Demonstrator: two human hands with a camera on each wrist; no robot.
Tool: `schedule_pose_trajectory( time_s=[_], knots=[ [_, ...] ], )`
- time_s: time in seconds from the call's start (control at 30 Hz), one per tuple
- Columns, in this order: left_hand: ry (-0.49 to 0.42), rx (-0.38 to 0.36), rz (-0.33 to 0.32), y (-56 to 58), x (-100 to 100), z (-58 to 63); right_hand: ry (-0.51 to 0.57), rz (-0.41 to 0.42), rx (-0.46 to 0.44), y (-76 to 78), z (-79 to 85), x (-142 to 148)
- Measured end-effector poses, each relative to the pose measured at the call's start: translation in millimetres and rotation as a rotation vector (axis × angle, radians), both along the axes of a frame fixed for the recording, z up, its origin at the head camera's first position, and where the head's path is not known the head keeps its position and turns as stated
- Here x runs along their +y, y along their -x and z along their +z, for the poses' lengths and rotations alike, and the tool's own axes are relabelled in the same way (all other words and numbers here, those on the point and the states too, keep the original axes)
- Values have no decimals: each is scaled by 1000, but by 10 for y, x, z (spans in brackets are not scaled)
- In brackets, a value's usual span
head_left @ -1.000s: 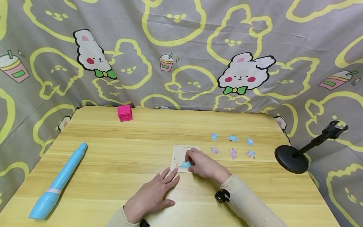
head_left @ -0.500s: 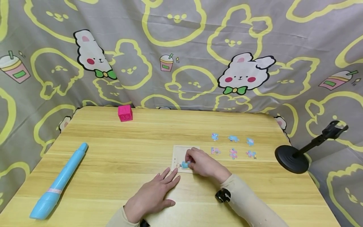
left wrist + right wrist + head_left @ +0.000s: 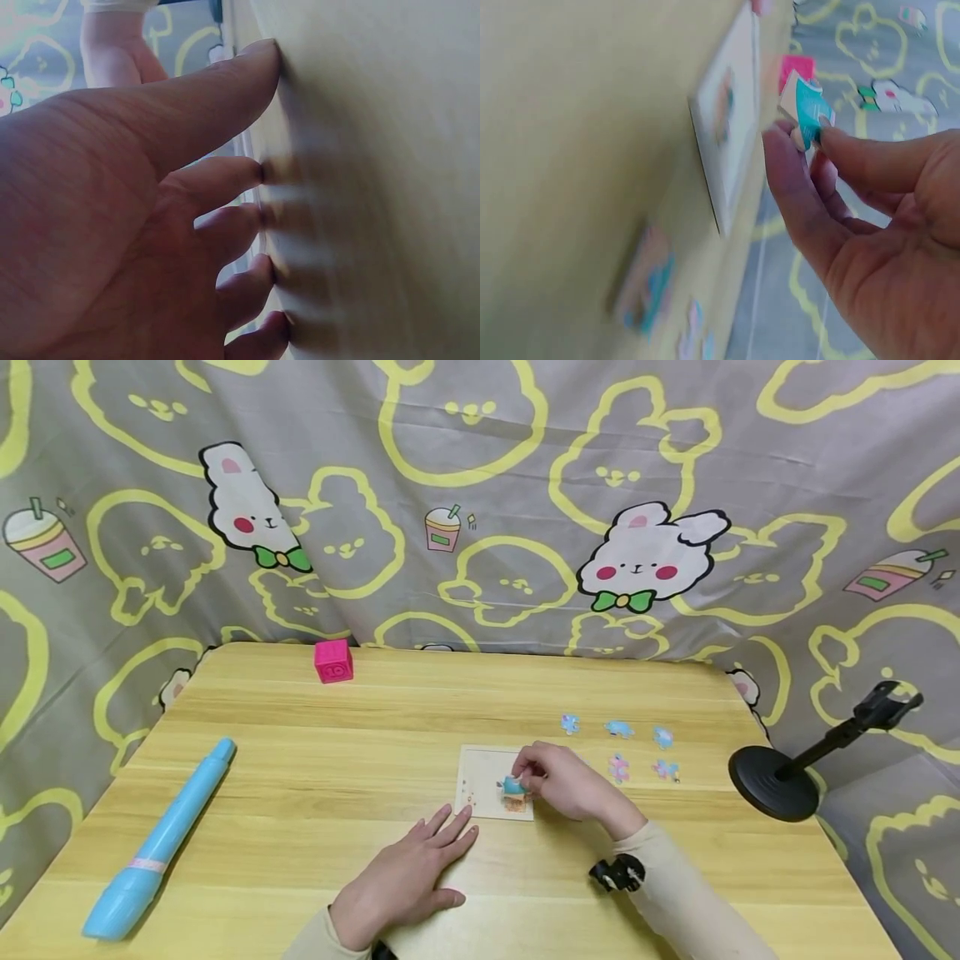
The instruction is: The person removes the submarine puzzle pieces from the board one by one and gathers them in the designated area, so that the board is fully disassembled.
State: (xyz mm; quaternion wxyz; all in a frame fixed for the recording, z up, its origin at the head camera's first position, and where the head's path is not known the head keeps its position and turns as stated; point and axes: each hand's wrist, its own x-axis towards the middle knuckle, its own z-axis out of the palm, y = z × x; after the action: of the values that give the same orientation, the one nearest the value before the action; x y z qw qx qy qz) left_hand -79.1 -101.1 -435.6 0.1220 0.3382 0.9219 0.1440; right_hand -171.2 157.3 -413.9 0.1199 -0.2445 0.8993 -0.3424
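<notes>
My right hand [image 3: 572, 783] pinches a blue jigsaw puzzle piece [image 3: 513, 786] between thumb and fingertips, over the right part of a pale puzzle board [image 3: 486, 768]. Seen from the right wrist, the puzzle piece [image 3: 814, 112] is tilted and clear of the board [image 3: 744, 124], whose face bears a small coloured print. Palm down on the table, my left hand [image 3: 408, 868] has its fingers spread, with fingertips right at the board's near left corner. The left wrist view shows the left hand's fingertips [image 3: 262, 171] against the tabletop.
Several loose puzzle pieces [image 3: 618, 728] lie in two rows right of the board, one mostly hidden by my right hand. A black stand [image 3: 776, 783] is at the right edge. A blue toy microphone [image 3: 168, 831] lies left, and a pink block [image 3: 333, 661] stands at the back.
My right hand has lifted the blue puzzle piece from the board's near edge and moved right with it, uncovering an orange-brown print there. The left hand stays in place.
</notes>
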Motion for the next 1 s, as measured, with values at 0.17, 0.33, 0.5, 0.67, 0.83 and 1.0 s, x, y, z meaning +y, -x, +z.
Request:
schedule_pose_trajectory(
  time_s=[0.17, 0.33, 0.5, 0.67, 0.83, 1.0],
  knots=[
    [-11, -2, -2, -1, 3, -9, 10, -2, -33, -11, 91, 336],
    [-24, 2, 2, -8, 7, 0, 20, -19, -66, -51, 117, 660],
    [-25, -7, 7, -13, 13, 3, -15, -30, -63, -107, 81, 937],
    [-33, -4, 1, -12, 12, -14, -21, -42, -100, -151, 34, 1161],
    [-40, -5, -3, -10, 14, -10, -32, -42, -115, -198, -26, 1314],
    [-45, -19, 1, -9, -1, -16, -43, -41, -119, -221, -86, 1349]
  ],
)
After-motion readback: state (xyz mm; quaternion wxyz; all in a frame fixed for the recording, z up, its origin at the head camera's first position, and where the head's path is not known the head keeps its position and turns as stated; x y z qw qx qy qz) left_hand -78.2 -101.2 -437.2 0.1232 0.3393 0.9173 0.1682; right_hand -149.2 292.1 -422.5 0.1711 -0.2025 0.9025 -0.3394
